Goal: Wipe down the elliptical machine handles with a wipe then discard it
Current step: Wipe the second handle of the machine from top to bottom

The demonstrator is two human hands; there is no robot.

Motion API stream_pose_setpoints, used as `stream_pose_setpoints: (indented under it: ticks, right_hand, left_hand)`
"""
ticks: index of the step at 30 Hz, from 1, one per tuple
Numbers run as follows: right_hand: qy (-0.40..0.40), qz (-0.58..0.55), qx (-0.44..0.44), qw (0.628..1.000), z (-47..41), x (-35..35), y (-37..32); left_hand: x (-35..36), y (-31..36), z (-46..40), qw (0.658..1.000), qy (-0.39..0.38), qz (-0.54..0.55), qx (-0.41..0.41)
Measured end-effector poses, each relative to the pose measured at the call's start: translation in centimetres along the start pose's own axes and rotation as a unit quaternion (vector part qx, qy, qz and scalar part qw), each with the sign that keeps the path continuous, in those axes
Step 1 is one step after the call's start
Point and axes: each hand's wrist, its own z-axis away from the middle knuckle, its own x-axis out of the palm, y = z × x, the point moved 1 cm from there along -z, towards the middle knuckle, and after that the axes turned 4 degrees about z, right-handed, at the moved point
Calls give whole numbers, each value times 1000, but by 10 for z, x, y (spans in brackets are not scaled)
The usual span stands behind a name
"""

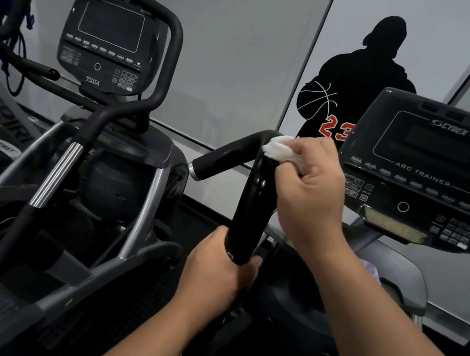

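At the centre of the frame, my right hand (304,187) pinches the wipe (279,151) against the bend of the handle (256,194). The bar runs down toward my left hand (217,272), clamped round its lower end, so I judge the stroke goes downward.

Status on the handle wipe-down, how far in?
Mid-wipe. Nothing visibly finished. Right hand presses the white wipe on the bend of the black handle; left hand grips that handle lower down, steadying it. Left: the rest of this handle, any other handles, then discarding the wipe; no bin in view.
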Motion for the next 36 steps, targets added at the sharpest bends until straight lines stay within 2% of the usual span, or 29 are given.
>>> stream_pose_setpoints:
  ticks: [2,6,9,10,13,14,17,21,22,25,26,29,30,33,34,36]
  right_hand:
    - [-1,-3,32,999,-9,-2,3]
    - [-24,97,-111,989,-6,5,-1]
    - [-30,101,-25,994,-24,-1,1]
    - [-40,120,-26,992,-28,-1,-2]
    - [-123,191,-151,962,-23,4,-17]
    - [-144,205,-164,954,-26,3,-18]
    - [-154,229,-77,958,-48,-6,-16]
    - [-256,295,-138,910,-47,5,-32]
    - [-265,295,-130,909,-50,4,-30]
    - [-219,221,-22,950,-73,-4,-18]
    - [-218,209,-13,953,-75,-3,-17]
    - [-284,239,-54,927,-65,4,-27]
    - [-278,237,-58,929,-67,3,-24]
    - [-224,198,13,954,-80,-2,-15]
    - [-218,218,5,951,-80,2,-15]
    - [-255,262,-38,930,-71,14,-26]
  left_hand:
    - [0,0,0,1000,0,-1,3]
    - [0,3,-1,1000,22,-21,3]
    - [0,2,-1,1000,0,1,1]
    - [0,3,0,1000,-1,-1,2]
    - [0,5,-2,999,23,-30,14]
    - [-1,5,-2,999,26,-34,16]
    - [0,4,-1,1000,8,-17,7]
    - [-1,5,-1,999,21,-30,10]
    - [-1,5,-1,999,18,-25,8]
    - [-1,3,0,1000,-7,-6,3]
    - [-1,4,0,1000,-8,-6,4]
    - [-2,6,0,1000,4,-10,-2]
    - [-2,6,0,1000,2,-6,-5]
    - [-2,6,1,1000,-9,-9,-4]
    - [-2,6,1,1000,-9,-11,-2]
    - [-2,8,2,1000,3,-23,0]
